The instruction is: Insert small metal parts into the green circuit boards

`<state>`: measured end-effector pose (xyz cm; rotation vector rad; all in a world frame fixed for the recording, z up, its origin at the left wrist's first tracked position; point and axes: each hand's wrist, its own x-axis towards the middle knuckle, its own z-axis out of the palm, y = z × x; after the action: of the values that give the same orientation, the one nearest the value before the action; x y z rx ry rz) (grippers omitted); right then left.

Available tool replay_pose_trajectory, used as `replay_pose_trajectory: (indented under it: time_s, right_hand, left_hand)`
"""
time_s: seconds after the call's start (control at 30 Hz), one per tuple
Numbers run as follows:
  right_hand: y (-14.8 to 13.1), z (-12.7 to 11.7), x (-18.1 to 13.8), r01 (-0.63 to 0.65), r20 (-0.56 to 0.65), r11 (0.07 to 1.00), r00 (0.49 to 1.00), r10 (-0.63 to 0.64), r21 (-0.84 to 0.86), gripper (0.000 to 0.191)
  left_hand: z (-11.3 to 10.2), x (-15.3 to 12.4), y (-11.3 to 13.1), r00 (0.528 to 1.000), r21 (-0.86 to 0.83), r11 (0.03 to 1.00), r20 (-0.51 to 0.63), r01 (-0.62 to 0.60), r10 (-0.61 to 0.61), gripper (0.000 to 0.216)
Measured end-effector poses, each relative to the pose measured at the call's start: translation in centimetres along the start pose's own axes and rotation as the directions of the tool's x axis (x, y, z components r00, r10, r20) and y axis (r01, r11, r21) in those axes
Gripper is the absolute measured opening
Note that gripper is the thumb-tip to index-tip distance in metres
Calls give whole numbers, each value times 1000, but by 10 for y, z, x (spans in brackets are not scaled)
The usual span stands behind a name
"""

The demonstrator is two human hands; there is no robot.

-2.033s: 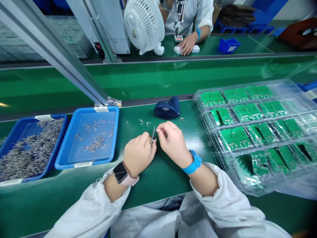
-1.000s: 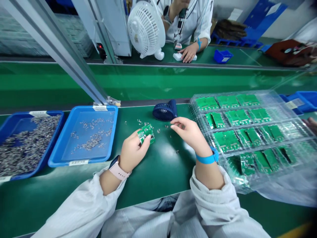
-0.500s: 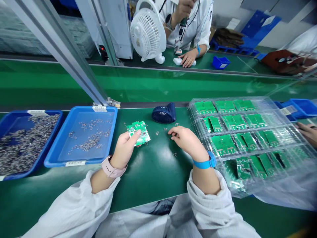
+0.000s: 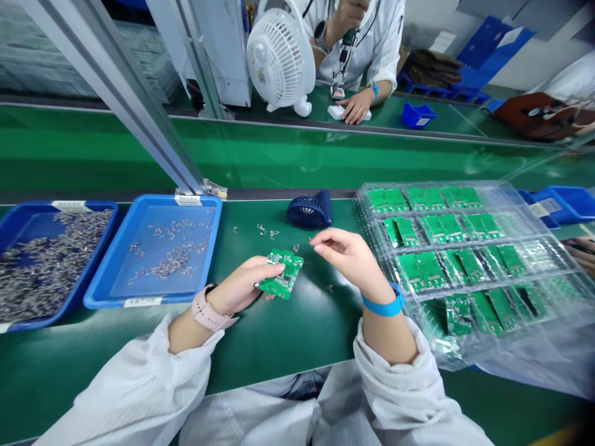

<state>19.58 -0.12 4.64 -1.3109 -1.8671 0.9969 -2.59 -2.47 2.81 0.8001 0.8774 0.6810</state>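
Note:
My left hand [image 4: 242, 288] holds a small green circuit board [image 4: 282, 275] flat, just above the green table mat [image 4: 288, 334]. My right hand [image 4: 346, 255] hovers to the right of the board with thumb and forefinger pinched together on something too small to make out. A few small metal parts [image 4: 268, 231] lie loose on the mat beyond the board, near a dark blue handheld fan [image 4: 310, 211].
Two blue trays stand at left, one [image 4: 116, 282] sparsely and the other [image 4: 18, 310] thickly filled with metal parts. Stacked clear blister trays [image 4: 525, 204] of green boards sit at right. Beyond a green conveyor [image 4: 279, 155], another person works by a white fan [image 4: 279, 54].
My left hand has turned the board flat, moved it left, then brought it back toward the middle. My right hand reached to the loose parts on the mat and lifted, pinched.

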Motion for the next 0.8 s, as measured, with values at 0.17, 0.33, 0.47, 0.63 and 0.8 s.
replay_pose_trajectory:
  time_s: [0.17, 0.33, 0.47, 0.63, 0.8]
  right_hand:
    - [-10, 11, -3, -50, 50, 902, 998, 32, 428, 13]
    - [-10, 20, -2, -53, 131, 887, 991, -8, 458, 17]
    - [-10, 19, -1, -26, 139, 893, 989, -41, 450, 19]
    - [-11, 17, -1, 42, 123, 922, 988, -97, 385, 20]
    - [-12, 14, -2, 136, 133, 948, 975, -180, 288, 12]
  left_hand:
    - [-3, -1, -2, 989, -86, 993, 129, 87, -75, 35]
    - [-5, -1, -2, 984, -146, 983, 157, 109, -85, 32]
    - [-4, -2, 0, 986, -160, 982, 150, 101, -77, 32]
    - [-4, -1, 0, 984, -161, 981, 152, 112, -87, 33]
    - [-5, 0, -1, 984, -167, 980, 155, 109, -83, 31]
